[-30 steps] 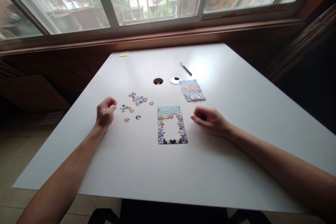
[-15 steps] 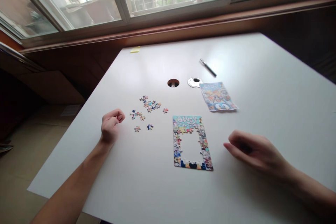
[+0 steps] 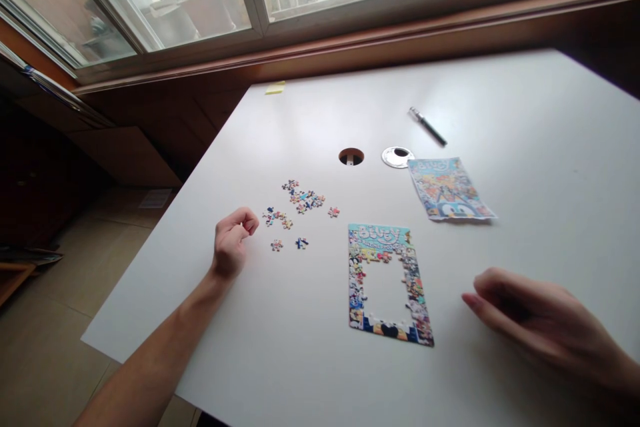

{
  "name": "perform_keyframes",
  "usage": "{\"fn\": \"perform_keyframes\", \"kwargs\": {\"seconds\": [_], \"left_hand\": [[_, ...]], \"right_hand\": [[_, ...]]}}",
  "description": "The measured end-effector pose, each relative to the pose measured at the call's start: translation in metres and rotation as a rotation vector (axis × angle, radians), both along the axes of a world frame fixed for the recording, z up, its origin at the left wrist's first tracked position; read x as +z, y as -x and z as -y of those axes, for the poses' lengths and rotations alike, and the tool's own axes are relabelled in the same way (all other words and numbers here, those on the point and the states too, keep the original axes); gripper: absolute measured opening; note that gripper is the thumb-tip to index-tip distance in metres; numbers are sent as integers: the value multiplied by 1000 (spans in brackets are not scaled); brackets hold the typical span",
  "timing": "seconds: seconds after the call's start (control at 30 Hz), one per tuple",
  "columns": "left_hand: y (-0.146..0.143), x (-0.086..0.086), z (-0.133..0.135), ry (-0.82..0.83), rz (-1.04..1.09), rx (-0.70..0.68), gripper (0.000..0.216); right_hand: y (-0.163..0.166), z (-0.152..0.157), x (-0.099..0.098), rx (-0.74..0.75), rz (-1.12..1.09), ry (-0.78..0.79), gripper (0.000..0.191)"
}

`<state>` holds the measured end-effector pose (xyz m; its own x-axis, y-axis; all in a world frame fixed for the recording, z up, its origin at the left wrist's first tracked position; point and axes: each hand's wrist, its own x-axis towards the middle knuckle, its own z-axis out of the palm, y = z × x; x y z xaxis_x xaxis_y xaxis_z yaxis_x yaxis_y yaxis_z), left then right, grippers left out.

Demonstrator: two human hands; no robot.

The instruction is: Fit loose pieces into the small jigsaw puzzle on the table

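Observation:
A small colourful jigsaw puzzle lies on the white table, its border filled and its middle bare. Several loose puzzle pieces are scattered to its left. My left hand rests on the table just left of those pieces, fingers curled into a loose fist with nothing visible in them. My right hand lies to the right of the puzzle, fingers bent and loosely apart, holding nothing.
A printed puzzle bag lies beyond the puzzle. Next to it are a round cable hole and its white cap. A dark pen and a yellow note lie farther back. Windows stand behind the table.
The camera has tilted down and turned left, so everything shifted right and lower in view. My right hand drew back from the puzzle toward me. My left hand stayed put.

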<state>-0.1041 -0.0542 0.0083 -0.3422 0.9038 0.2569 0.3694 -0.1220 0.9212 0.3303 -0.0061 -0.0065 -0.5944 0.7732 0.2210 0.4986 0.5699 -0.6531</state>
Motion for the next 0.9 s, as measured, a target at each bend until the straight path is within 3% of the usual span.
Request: {"fn": "perform_keyframes", "kwargs": {"seconds": [0.67,0.77,0.9], "left_hand": [[-10,1,1,57,-107,9,9],[-11,1,1,85,-191,29,6],[-12,0,-1,57,-490,11,3]], "right_hand": [[-3,-2,-3,21,-47,93,22],[-3,-3,-3,24,-54,105,22],[-2,-3,1,24,-66,121,24]]}}
